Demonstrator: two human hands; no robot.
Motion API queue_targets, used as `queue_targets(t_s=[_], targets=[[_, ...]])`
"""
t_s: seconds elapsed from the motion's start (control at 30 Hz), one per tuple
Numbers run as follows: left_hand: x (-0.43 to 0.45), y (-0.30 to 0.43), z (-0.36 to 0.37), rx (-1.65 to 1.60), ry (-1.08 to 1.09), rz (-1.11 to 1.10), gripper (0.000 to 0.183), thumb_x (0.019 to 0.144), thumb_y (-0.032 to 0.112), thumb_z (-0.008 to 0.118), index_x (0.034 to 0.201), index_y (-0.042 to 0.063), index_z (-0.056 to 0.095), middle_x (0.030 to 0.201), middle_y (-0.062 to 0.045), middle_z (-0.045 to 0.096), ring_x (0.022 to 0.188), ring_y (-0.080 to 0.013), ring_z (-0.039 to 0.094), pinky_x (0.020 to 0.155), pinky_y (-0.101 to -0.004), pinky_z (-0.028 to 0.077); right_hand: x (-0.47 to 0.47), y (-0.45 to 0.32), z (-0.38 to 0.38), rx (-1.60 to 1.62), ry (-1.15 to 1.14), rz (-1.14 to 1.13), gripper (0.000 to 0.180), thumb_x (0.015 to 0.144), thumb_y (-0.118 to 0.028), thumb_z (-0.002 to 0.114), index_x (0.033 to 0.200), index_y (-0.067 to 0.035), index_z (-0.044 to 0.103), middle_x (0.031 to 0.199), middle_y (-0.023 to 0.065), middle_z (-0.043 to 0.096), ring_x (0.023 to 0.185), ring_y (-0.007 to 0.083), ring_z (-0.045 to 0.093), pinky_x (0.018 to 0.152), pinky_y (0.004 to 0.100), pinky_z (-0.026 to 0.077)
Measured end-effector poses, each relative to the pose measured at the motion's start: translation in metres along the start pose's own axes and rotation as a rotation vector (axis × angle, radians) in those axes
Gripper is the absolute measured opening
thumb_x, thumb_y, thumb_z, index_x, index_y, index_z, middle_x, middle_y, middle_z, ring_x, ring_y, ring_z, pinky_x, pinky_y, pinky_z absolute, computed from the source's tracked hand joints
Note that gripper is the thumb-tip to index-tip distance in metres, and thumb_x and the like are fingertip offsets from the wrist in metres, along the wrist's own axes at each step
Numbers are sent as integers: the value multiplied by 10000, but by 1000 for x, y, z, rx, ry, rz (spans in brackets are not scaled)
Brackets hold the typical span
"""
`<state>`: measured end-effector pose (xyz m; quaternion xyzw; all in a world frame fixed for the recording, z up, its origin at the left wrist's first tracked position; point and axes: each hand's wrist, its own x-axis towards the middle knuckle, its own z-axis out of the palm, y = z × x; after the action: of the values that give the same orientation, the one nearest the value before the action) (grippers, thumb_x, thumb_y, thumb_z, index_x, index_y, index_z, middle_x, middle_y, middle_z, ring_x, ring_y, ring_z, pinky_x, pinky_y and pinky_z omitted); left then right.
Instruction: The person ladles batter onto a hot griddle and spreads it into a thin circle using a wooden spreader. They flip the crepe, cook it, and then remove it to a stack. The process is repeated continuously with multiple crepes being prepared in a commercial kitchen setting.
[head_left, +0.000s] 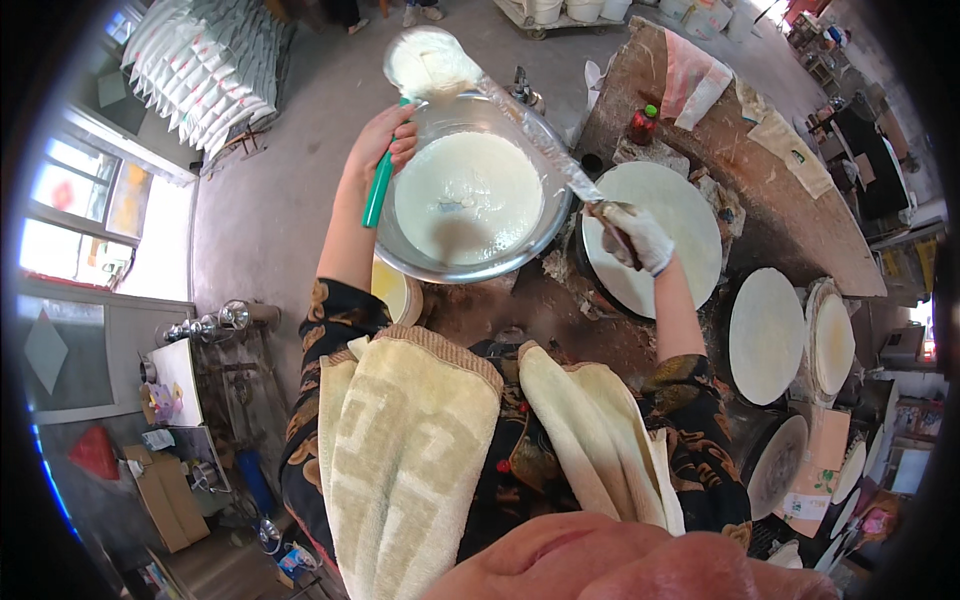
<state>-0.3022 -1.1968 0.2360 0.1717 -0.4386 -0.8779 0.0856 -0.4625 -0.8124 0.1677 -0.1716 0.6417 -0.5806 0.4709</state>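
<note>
My left hand (387, 139) is bare and closed round the green handle (380, 184) of a ladle. The ladle's round head (429, 64), coated in white batter, is held over the far rim of a wide metal basin (480, 274). Thin white batter (469, 191) fills the basin's lower part. In a white glove, my right hand (637, 232) grips a long batter-smeared spatula (544, 146). Its blade slants across the basin's far right side, its far end at the ladle head. Below the gloved hand lies a round griddle covered with a pale sheet of batter (675, 206).
More round griddles (766, 336) and a stack of pale flatbreads (832, 343) stand at the right. A curved ledge (795, 217) holds cloths and a green-capped red bottle (643, 124). A pale tub (397, 292) sits beneath the basin's near left edge. White sacks (202, 75) are piled far left.
</note>
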Motion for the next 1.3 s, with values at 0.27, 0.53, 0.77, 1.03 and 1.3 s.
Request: queue_targets(t_s=[0.27, 0.53, 0.77, 1.03, 1.3], targets=[[5, -69, -28, -274, -104, -413, 204, 989, 187, 458, 815, 88, 417, 551, 43, 390, 369, -35, 342, 304, -171, 289, 25, 35, 8, -24, -12, 77, 365, 925, -378, 554, 1011, -28, 610, 603, 30, 548, 404, 92, 439, 349, 233, 321], [29, -130, 20, -287, -54, -685, 192, 987, 171, 460, 817, 93, 417, 533, 43, 370, 368, -47, 332, 305, -182, 295, -145, 87, -61, -106, 322, 228, 432, 908, -323, 583, 1172, 18, 610, 621, 25, 564, 443, 74, 484, 380, 218, 359], [45, -212, 184, -51, -336, -961, 97, 979, 163, 474, 932, 84, 446, 546, 48, 360, 368, -36, 329, 301, -183, 285, -250, 157, -52, -1218, 1065, 37, 448, 829, -362, 643, 1259, -242, 600, 895, 127, 617, 809, 265, 619, 720, 363, 498], [-80, -349, 442, 202, -974, -921, 120, 990, 162, 464, 1078, 81, 472, 570, 41, 382, 365, -32, 346, 289, -185, 298, -529, 355, 71, 142, 1833, 374, 459, 852, -348, 652, 1256, -140, 588, 840, 66, 648, 661, 201, 604, 589, 322, 487], [-255, -576, 597, 441, -1311, -1433, 98, 977, 163, 470, 1028, 79, 474, 599, 61, 404, 411, -21, 353, 328, -181, 298, -553, 398, 64, 1053, 1636, -659, 494, 900, -490, 564, 1167, -74, 559, 672, 23, 559, 465, 127, 504, 410, 257, 406]])
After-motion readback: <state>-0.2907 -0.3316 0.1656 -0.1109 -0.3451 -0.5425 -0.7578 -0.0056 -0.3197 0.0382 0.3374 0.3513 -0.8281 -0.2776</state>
